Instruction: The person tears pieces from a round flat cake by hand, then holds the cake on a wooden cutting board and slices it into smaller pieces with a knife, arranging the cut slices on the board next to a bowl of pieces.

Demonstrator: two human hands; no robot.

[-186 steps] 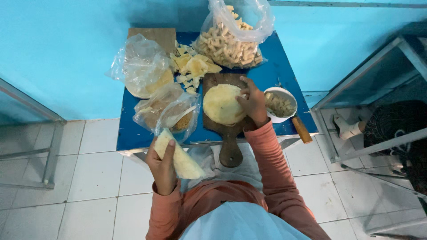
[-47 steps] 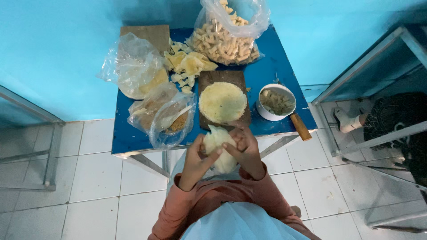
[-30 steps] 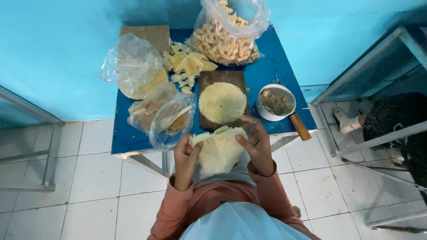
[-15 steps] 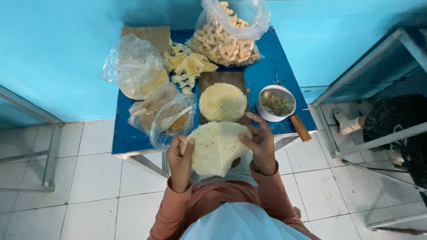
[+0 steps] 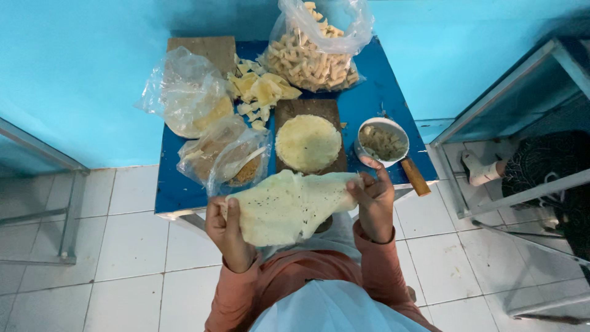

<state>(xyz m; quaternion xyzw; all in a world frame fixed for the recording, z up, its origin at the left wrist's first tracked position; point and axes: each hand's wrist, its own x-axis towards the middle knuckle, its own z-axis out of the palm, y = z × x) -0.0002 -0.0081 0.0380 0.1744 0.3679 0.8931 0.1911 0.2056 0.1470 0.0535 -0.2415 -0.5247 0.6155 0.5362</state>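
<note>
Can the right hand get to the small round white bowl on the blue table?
Probably yes: the right hand is just below the small round white bowl with nothing between them, though it holds the thin pale speckled dough sheet.

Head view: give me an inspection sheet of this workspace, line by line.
Surface: small blue table, crowded, set against a turquoise wall.
Job's things: thin speckled dough sheet, held spread in the air at the table's near edge; round dough stack on a wooden board.
Clutter: big bag of shaped pieces at the back; dough scraps; clear bags on the left; bowl of filling; a wooden handle beside it.
Grips: left hand and right hand each pinch one edge of the sheet.
Cables: nothing seen.
Surroundings: white tiled floor, metal frames on both sides, another person's foot at right.
</note>
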